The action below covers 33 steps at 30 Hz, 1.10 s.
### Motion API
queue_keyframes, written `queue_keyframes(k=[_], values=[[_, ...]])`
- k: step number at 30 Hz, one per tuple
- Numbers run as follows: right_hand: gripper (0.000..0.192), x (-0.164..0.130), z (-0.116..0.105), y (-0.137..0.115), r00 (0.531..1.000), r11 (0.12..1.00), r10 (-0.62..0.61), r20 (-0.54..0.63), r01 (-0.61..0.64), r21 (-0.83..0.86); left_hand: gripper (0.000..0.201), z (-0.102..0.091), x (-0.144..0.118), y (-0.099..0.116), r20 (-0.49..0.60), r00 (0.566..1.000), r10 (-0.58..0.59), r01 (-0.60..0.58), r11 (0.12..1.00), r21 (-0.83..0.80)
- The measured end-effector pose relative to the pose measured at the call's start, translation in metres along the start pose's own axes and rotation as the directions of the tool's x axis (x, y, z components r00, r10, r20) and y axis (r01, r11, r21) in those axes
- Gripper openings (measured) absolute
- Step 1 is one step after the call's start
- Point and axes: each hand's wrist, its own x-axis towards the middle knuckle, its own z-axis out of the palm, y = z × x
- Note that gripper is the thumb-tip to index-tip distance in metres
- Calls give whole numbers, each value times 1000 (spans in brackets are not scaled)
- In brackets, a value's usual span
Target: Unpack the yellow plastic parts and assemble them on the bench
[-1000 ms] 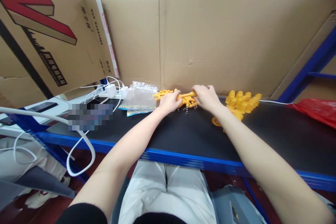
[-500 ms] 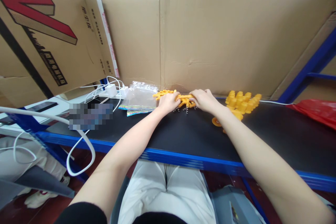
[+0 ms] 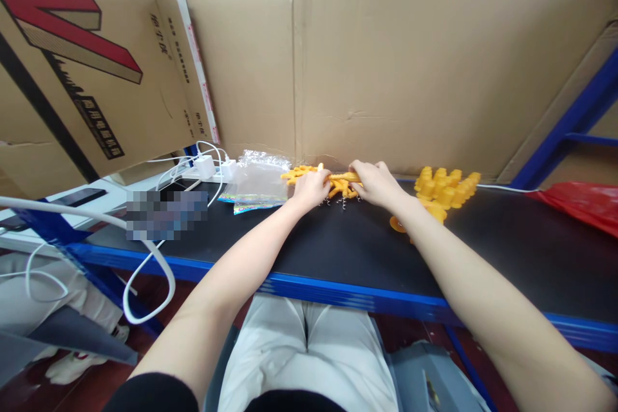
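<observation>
Between my hands stretches a thin yellow-orange stick-like piece (image 3: 344, 177), raised a little above the shelf. My left hand (image 3: 311, 187) is closed on its left end, and a pale tip shows over the fingers. My right hand (image 3: 374, 181) grips the other end with thumb and fingers. Below and behind lies a pile of branching yellow-orange pieces (image 3: 300, 172), partly hidden by my hands. Small dark curly bits (image 3: 344, 203) lie at the pile's near side. What exactly the stick-like piece is, I cannot tell.
Clear plastic bags (image 3: 258, 180) lie left of the pile. Yellow-orange knobbed pieces (image 3: 447, 188) stand to the right, under my right forearm. A red bag (image 3: 584, 206) is farther right. White cables (image 3: 164, 264) hang at left; a cardboard wall (image 3: 410, 64) stands behind.
Both hands have shifted slightly, and the piece between them sits a little higher. A pale tip now shows above my left fingers. The surrounding things have not moved.
</observation>
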Motion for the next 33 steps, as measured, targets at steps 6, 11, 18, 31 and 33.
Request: queue_keyframes(k=[6, 11, 18, 31, 33], values=[[25, 1, 1, -4, 990, 996, 13, 138, -25, 86, 33, -1, -1, -4, 10, 1000, -23, 23, 1000, 9], [23, 1, -2, -4, 992, 996, 7, 124, -18, 84, 33, -2, -1, -2, 12, 1000, -27, 26, 1000, 16], [29, -1, -9, 18, 996, 997, 76, -40, -76, 8, 33, -2, 2, -10, -17, 995, -94, 95, 996, 5], [22, -5, -5, 40, 979, 980, 199, -35, -199, 0, 44, 11, 4, -24, -58, 998, -16, 11, 997, -83], [22, -6, -5, 42, 974, 975, 223, -38, -224, 0, 48, 12, 2, -23, -44, 998, 45, -49, 995, -85]])
